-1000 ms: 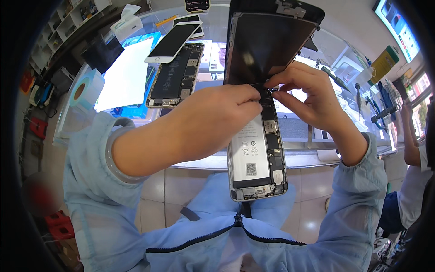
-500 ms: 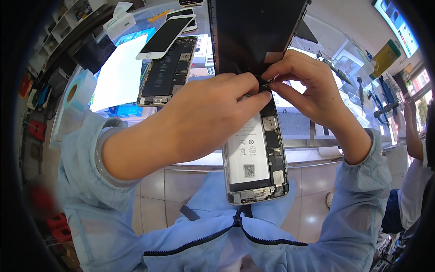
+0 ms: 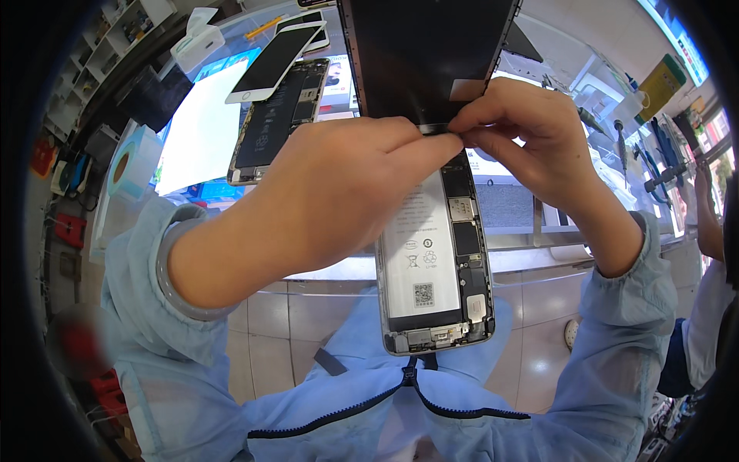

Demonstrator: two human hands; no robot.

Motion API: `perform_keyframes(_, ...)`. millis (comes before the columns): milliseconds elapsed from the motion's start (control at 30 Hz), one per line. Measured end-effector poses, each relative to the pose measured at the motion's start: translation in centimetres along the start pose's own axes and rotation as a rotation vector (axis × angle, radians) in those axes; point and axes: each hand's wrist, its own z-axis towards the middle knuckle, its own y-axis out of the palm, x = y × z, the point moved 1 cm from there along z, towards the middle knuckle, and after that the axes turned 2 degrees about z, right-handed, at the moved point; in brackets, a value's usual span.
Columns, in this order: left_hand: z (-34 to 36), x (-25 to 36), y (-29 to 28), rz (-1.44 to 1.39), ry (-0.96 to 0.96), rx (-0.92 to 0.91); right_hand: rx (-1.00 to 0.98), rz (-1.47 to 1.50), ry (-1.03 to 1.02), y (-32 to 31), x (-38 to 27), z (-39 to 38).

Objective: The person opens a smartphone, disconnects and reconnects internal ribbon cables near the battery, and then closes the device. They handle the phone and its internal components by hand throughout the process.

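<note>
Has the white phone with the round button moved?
No, the white phone still overlaps the opened phone under it, right of the tissue box.

Far end: the raised screen panel [image 3: 427,61] stands as a dark wall, blocking passage straight ahead.
Hinge gap: left hand [image 3: 350,173] and right hand [image 3: 539,135] crowd it, fingertips close together, with hardly any room between.
Left side: the left forearm [image 3: 223,258] slants in, shutting off the phone body's [image 3: 466,239] upper left.
Right side: open room between phone body and right forearm [image 3: 608,219], above the grey surface [image 3: 504,206].
Lower half: battery [image 3: 419,269] lies uncovered, reachable from the person's side.
Outer left: stripped phone [image 3: 265,135] under a white phone [image 3: 277,63].
Outer right: screwdriver [image 3: 620,142], blue-handled tool [image 3: 663,140].
</note>
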Motion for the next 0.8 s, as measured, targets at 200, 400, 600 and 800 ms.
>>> perform_keyframes(200, 0.1, -0.26, -0.2, -0.009, 0.015, -0.049, 0.091, -0.05, 0.013, 0.38, -0.09, -0.28)
perform_keyframes(400, 0.03, -0.11, 0.33, 0.004, 0.05, -0.015, 0.11, -0.086, -0.012, 0.41, -0.31, -0.19)
perform_keyframes(600, 0.05, -0.06, 0.4, 0.03, 0.065, 0.016, 0.098, -0.05, 0.037, 0.28, -0.35, -0.17)
perform_keyframes(800, -0.09, -0.15, 0.48, 0.037, 0.049, -0.007, 0.008, 0.051, 0.043, -0.21, 0.02, -0.2)
